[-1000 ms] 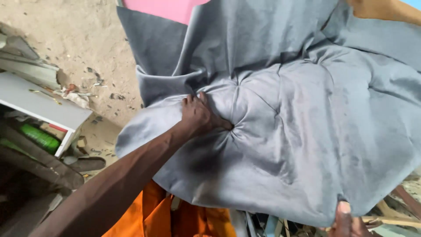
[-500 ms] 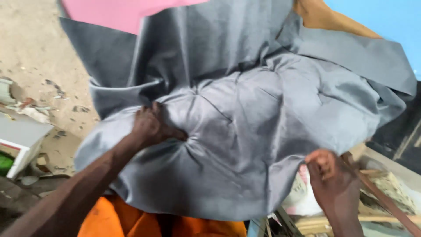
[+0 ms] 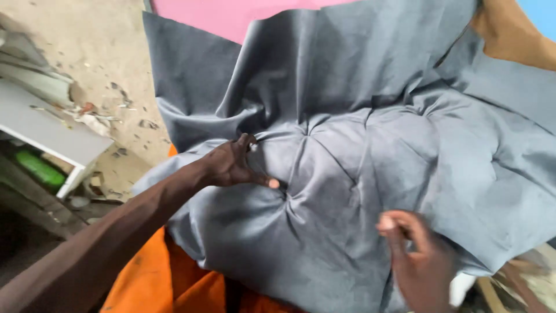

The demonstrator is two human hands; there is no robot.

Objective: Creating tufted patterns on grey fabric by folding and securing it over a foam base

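A large grey fabric [image 3: 370, 133] lies draped over a padded, tufted surface, pulled into folds that meet at dimples. My left hand [image 3: 234, 165] rests on the fabric left of centre, thumb stretched out and pressing into a crease beside a dimple. Low on the right, my right hand [image 3: 420, 261] hovers over the fabric's lower edge, fingers curled and blurred; I cannot see anything held in it. An orange cloth [image 3: 168, 278] shows under the grey fabric at the bottom left.
A pink panel [image 3: 231, 14] and a tan piece [image 3: 515, 40] lie beyond the fabric. On the left is a dusty concrete floor [image 3: 87, 52] with debris, and a white shelf unit [image 3: 40, 124] with a green bottle [image 3: 40, 168] beneath it.
The view shifted left again. My left hand slid along the fabric and its thumb now presses a crease. My right hand rose further into view over the lower edge.
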